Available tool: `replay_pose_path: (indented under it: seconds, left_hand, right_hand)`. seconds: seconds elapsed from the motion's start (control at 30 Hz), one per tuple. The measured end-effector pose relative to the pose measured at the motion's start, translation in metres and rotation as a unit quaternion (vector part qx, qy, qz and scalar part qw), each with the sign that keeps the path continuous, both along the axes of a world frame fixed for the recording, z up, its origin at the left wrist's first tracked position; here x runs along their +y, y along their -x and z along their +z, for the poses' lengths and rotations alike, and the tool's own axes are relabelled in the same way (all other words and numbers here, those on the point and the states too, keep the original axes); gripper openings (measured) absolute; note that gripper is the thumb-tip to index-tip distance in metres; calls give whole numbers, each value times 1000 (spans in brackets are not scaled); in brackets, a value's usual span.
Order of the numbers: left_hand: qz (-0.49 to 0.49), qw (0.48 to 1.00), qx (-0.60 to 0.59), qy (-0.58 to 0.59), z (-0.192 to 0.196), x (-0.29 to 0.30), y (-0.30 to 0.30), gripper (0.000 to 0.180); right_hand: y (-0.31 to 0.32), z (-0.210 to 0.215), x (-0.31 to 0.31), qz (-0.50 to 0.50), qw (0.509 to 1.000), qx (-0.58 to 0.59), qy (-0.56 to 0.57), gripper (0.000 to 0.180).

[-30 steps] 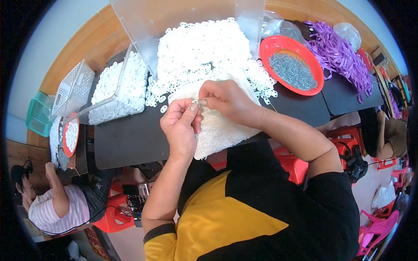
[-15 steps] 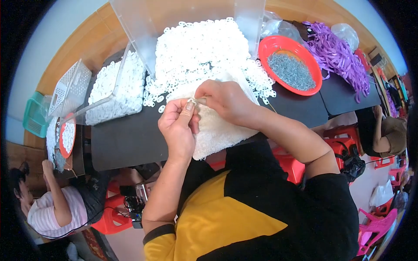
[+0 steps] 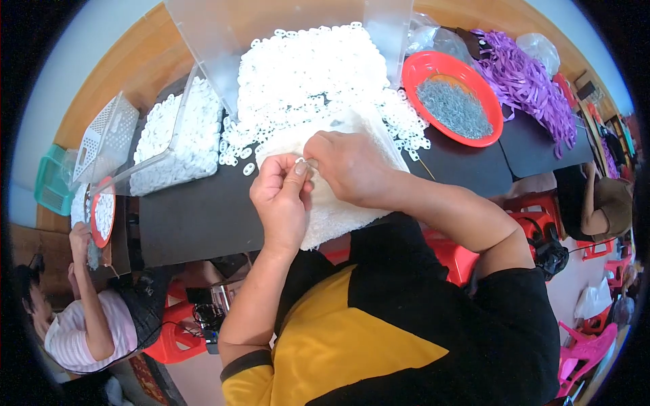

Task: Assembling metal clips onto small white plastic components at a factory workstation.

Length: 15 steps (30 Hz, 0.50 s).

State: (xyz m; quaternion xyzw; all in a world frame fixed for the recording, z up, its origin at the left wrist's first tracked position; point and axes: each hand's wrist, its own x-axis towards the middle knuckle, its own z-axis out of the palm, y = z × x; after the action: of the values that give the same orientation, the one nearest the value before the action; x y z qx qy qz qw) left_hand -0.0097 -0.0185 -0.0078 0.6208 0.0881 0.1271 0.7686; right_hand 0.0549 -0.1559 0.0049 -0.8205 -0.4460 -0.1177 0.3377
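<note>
My left hand and my right hand meet above a white cloth that hangs over the near edge of the black table. Both pinch one small white ring between their fingertips. Whether a thin metal piece is also held there I cannot tell. Behind the hands lies a big heap of white rings, spilling from a tipped clear plastic bin.
A red bowl of small grey metal pieces stands at the right, purple ribbons behind it. A clear tray of white rings lies at the left, beside a white basket. One person sits lower left, another at the right.
Both hands stay pinched together over the cloth and have only shifted slightly; the fingers have worked a little at the small ring.
</note>
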Motion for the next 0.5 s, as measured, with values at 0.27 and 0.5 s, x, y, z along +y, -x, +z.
replay_pose_path:
  seconds: [0.27, 0.5]
  left_hand:
    - [-14, 999, 20, 30, 2, 2, 0, 7]
    - [-13, 999, -9, 49, 4, 5, 3, 7]
  right_hand:
    - [-14, 6, -7, 29, 998, 52, -13, 11]
    - [-91, 37, -8, -150, 978, -39, 141, 13]
